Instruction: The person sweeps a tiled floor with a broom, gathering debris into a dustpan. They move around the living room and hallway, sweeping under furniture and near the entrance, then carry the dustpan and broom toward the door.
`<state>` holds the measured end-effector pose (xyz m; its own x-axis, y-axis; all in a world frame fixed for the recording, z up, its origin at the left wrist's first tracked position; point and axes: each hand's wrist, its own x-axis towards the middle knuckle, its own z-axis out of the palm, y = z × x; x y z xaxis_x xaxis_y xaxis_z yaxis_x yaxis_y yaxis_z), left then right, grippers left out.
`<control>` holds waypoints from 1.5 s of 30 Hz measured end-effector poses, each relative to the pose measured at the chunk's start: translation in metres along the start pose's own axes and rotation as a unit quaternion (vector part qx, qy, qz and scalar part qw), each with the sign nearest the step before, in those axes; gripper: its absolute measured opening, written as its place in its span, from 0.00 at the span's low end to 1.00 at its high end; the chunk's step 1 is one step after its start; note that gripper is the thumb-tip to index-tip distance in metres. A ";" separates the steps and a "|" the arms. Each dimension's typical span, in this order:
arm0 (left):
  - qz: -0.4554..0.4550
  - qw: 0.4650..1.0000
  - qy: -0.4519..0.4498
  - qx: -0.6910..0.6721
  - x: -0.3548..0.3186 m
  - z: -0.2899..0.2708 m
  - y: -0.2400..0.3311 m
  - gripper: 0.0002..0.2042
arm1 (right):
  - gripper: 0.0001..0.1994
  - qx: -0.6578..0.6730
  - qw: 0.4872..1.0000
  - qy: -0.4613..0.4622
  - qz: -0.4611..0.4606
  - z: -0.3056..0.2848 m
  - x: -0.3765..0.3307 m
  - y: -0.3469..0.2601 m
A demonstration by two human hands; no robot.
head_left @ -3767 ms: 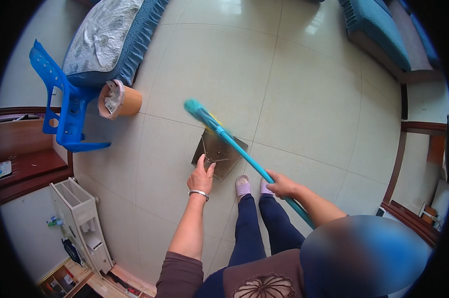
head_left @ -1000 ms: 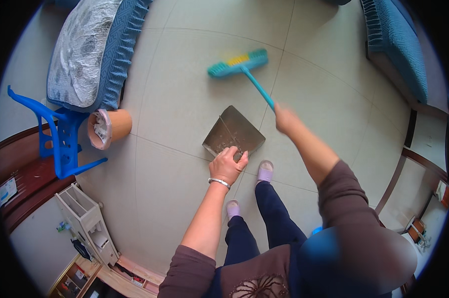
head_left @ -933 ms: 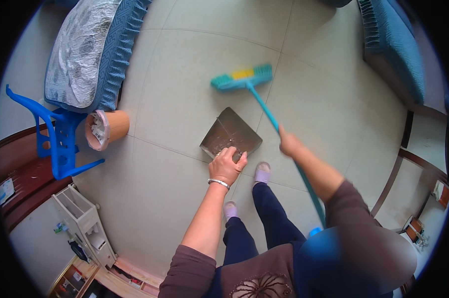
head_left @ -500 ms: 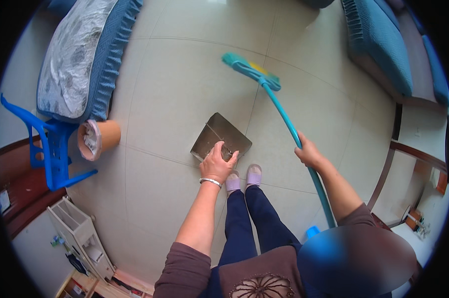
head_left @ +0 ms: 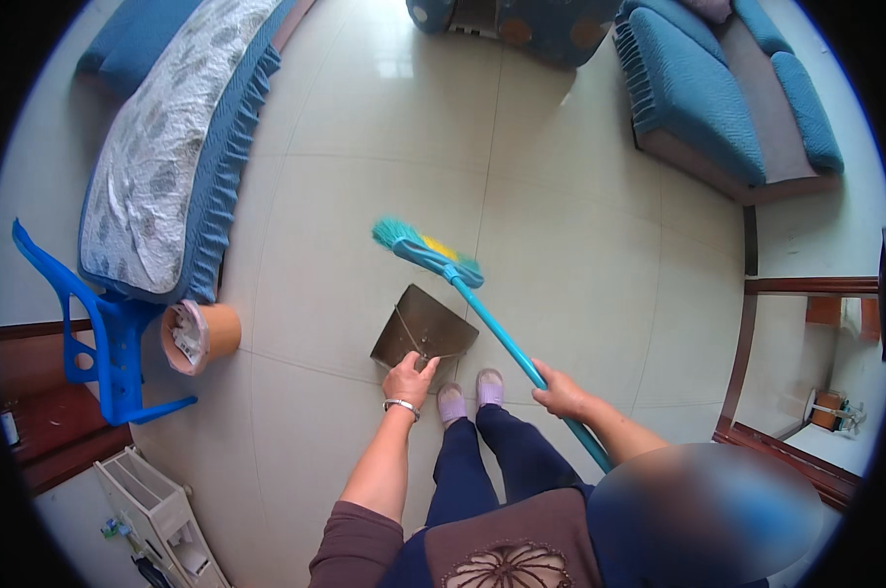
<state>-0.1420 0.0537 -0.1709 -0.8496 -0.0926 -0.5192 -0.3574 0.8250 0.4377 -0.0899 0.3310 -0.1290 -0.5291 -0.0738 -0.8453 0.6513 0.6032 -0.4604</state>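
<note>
A turquoise broom slants across the middle, its shaft held in my right hand, which is closed round it. The broom's head, with green and yellow bristles, hovers or rests just beyond the far edge of a brown-grey metal dustpan; which of the two I cannot tell. Thin wires rise from the dustpan's sides and meet at the fingers of my left hand. That hand is closed on the handle, most of which it hides. A bracelet circles the left wrist.
An orange-brown waste bin with a liner and papers stands at left beside a blue plastic stool. A covered couch is behind them. Another blue sofa sits far right. A narrow white rack is lower left. My feet stand just behind the dustpan.
The broom head has come nearer and to the left, closer to the dustpan's far edge. My left fingers look more drawn together. The view has tilted up, so more of the far room shows.
</note>
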 end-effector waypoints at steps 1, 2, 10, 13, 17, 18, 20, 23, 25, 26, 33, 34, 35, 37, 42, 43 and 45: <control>0.006 1.000 0.017 -0.002 0.004 -0.003 0.006 0.19 | 0.32 -0.011 1.000 0.020 -0.012 -0.010 -0.001 0.000; 0.006 0.999 0.035 -0.001 0.004 -0.011 0.011 0.19 | 0.33 -0.016 0.999 0.036 -0.028 -0.021 0.002 -0.005; -0.007 0.999 0.041 0.028 0.068 -0.020 0.072 0.19 | 0.35 -0.055 0.987 0.149 -0.038 -0.139 0.126 -0.037; -0.020 0.998 0.061 0.025 0.099 -0.007 0.093 0.23 | 0.35 -0.047 0.991 0.128 -0.012 -0.162 0.174 -0.046; -0.029 0.996 0.072 0.032 0.139 -0.002 0.135 0.21 | 0.34 0.028 0.999 0.001 0.029 -0.145 0.195 -0.027; -0.035 0.996 0.070 0.031 0.149 -0.004 0.145 0.21 | 0.34 0.055 0.996 -0.063 0.016 -0.137 0.186 -0.022; -0.044 0.995 0.081 0.023 0.161 -0.010 0.159 0.20 | 0.34 0.078 0.987 -0.143 -0.012 -0.143 0.165 -0.031; -0.063 0.995 0.082 0.009 0.183 -0.016 0.182 0.20 | 0.32 0.030 0.988 -0.128 -0.084 -0.180 0.171 -0.073; -0.066 0.994 0.088 0.012 0.192 -0.016 0.194 0.19 | 0.32 -0.017 0.987 -0.101 -0.125 -0.208 0.189 -0.112; -0.069 0.993 0.090 0.013 0.198 -0.016 0.199 0.18 | 0.32 -0.037 0.986 -0.093 -0.135 -0.223 0.202 -0.133; -0.075 0.990 0.118 -0.026 0.238 -0.004 0.213 0.18 | 0.28 -0.259 0.950 0.101 -0.140 -0.255 0.319 -0.200; -0.069 0.990 0.116 -0.027 0.243 -0.005 0.214 0.18 | 0.27 -0.263 0.952 0.092 -0.128 -0.255 0.330 -0.197; -0.066 0.991 0.115 -0.026 0.246 -0.005 0.214 0.18 | 0.27 -0.245 0.962 0.056 -0.106 -0.249 0.338 -0.189; -0.062 0.991 0.119 -0.012 0.249 -0.002 0.214 0.18 | 0.27 -0.209 0.976 -0.012 -0.061 -0.231 0.335 -0.167; -0.070 0.991 0.109 -0.013 0.253 -0.009 0.206 0.19 | 0.30 -0.178 0.965 -0.178 -0.079 -0.246 0.246 -0.145; -0.066 0.991 0.113 -0.014 0.252 -0.010 0.207 0.19 | 0.30 -0.176 0.964 -0.186 -0.074 -0.258 0.230 -0.148; -0.062 0.992 0.110 -0.020 0.254 -0.011 0.213 0.19 | 0.30 -0.165 0.976 -0.132 -0.046 -0.283 0.227 -0.156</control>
<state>-0.4384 0.1998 -0.2013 -0.8612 -0.3145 -0.3992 -0.4748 0.7781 0.4113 -0.4651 0.4452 -0.1723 -0.3896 -0.3149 -0.8655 0.3743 0.8045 -0.4612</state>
